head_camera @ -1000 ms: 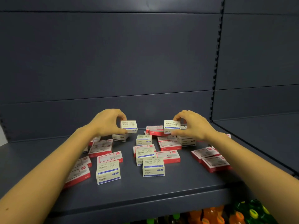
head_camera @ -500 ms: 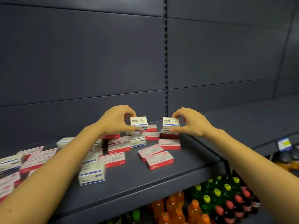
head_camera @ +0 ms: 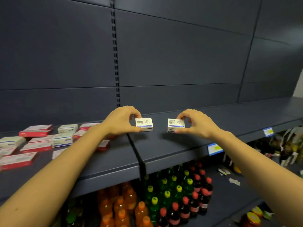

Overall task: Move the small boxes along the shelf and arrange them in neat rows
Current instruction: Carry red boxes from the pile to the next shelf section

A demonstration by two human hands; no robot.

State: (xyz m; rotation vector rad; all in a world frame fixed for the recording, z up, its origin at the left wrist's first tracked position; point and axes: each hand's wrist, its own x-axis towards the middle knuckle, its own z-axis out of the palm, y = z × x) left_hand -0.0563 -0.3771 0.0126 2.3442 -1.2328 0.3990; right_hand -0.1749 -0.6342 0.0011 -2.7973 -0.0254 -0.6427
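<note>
Dark shelf (head_camera: 177, 145) | two small white boxes have been carried rightward from the scattered pile (head_camera: 37, 141) across the seam (head_camera: 136, 151) | left box (head_camera: 144, 124) is pinched by left hand (head_camera: 120, 122), right box (head_camera: 175, 125) by right hand (head_camera: 196, 124) | placement of a new row is judged next.

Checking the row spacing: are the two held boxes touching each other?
Apart. The head view shows a strip of dark shelf between the left box and the right box.
</note>
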